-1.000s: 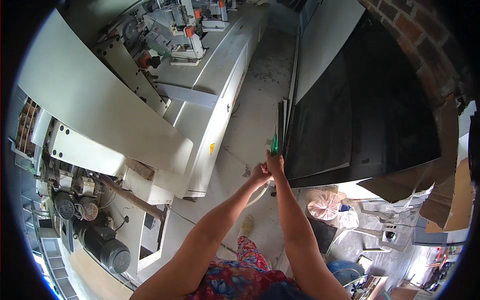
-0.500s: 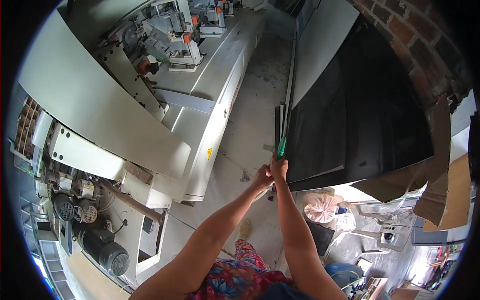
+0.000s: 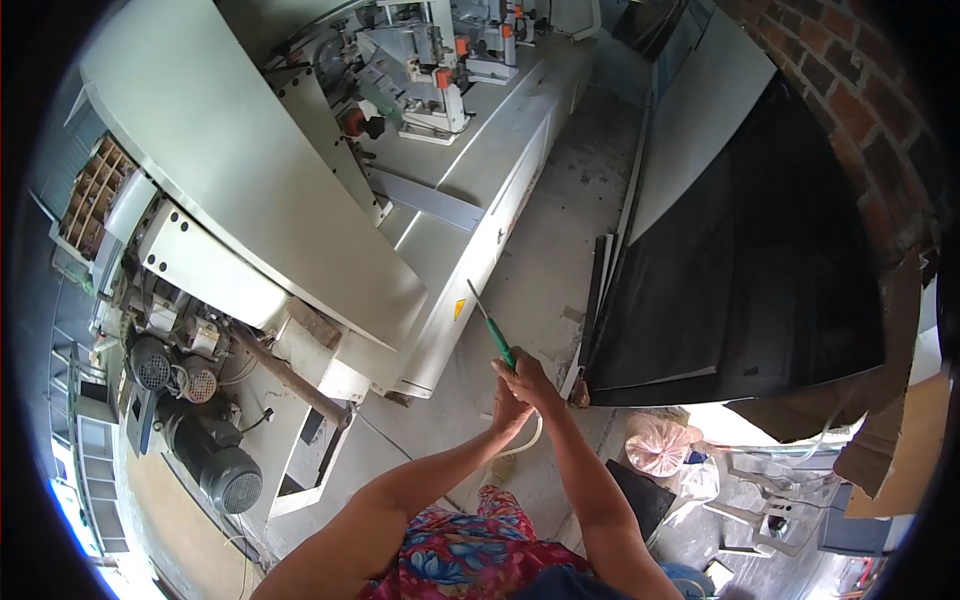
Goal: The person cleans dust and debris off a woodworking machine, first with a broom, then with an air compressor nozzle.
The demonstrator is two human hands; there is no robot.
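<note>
A green air blow gun (image 3: 500,342) with a thin metal nozzle is in my hands, its tip angled up and left toward the white machine's side. My right hand (image 3: 528,381) is closed around its green handle. Just below and touching it, my left hand (image 3: 509,408) is closed at the gun's lower end; the fingers partly hide what they grip. A pale air hose (image 3: 538,432) curves down from my hands. Beneath them lies the grey concrete floor (image 3: 470,380).
To the left stands a long white machine (image 3: 510,215) with a broad curved cover (image 3: 250,160) and motors (image 3: 235,480). Dark panels (image 3: 740,290) lean on a brick wall (image 3: 850,90) at right. Narrow strips (image 3: 598,275) stand beside them. A tied pink bag (image 3: 660,445) sits lower right.
The blow gun has swung from the dark panels leftward, and its nozzle now points toward the machine. Both hands moved left and slightly down with it. The view has shifted.
</note>
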